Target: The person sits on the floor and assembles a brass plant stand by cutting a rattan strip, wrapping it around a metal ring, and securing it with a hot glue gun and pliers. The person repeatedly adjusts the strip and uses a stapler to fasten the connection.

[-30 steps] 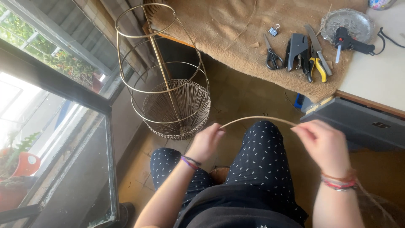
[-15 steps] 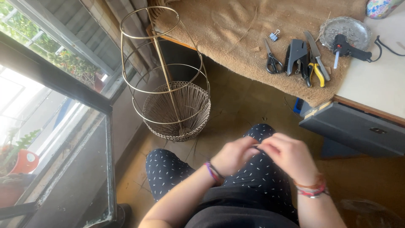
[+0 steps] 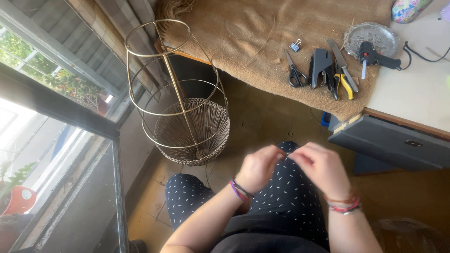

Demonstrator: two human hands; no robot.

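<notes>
Currently you are bringing left hand (image 3: pixel 258 167) and right hand (image 3: pixel 322 167) together above knee, fingertips pinching narrow on something too small to identify; wire basket frame (image 3: pixel 187 117) standing on floor beyond desk edge.

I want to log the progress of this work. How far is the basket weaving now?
Done: the lowest band of the wire-frame basket looks woven. In hand: the left hand and right hand meet over the lap, pinching something too small and blurred to identify. Left: the upper rings are bare wire. The scissors and pliers lie untouched on the burlap cloth.
</notes>
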